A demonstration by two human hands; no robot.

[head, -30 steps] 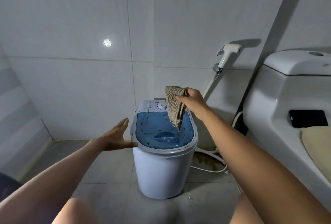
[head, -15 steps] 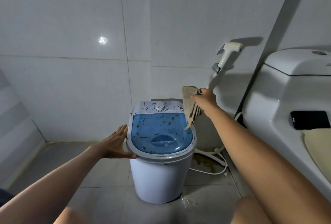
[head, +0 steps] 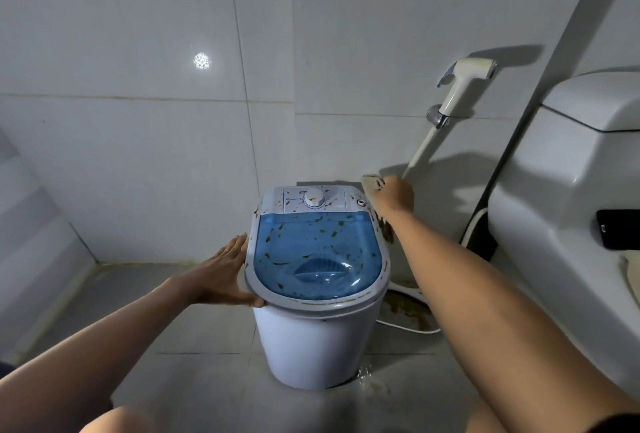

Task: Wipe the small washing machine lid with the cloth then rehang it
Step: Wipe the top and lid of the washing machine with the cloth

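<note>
In the head view, a small white washing machine with a translucent blue plastic lid [head: 317,254] was seen standing on the grey tiled floor [head: 194,380], close to the back wall. The lid was shut and speckled with dark flecks of debris, and more flecks lay on the white control panel with its round dial [head: 314,197] at the rear edge of the machine.

The left hand [head: 225,276] was laid flat, fingers spread wide, against the left rim of the lid, thumb under the front-left edge; nothing was gripped in it. The right hand [head: 394,194] was closed around a bunched beige cloth [head: 370,183] just beside the machine's rear-right corner, with a darker tail of the cloth hanging down beside the right rim. Whether the cloth was touching the machine could not be told.

A white bidet sprayer [head: 462,81] was mounted on the wall above and behind the right hand, and a white toilet cistern [head: 568,169] stood to the right, a black phone [head: 620,228] resting on the toilet.

Wiping appeared not yet begun, since the lid was dirty all over. It was judged that debris could be swept over the rim onto the floor, or merely smeared, if the cloth were kept bunched. The light machine could be shifted if the left hand were lifted.
</note>
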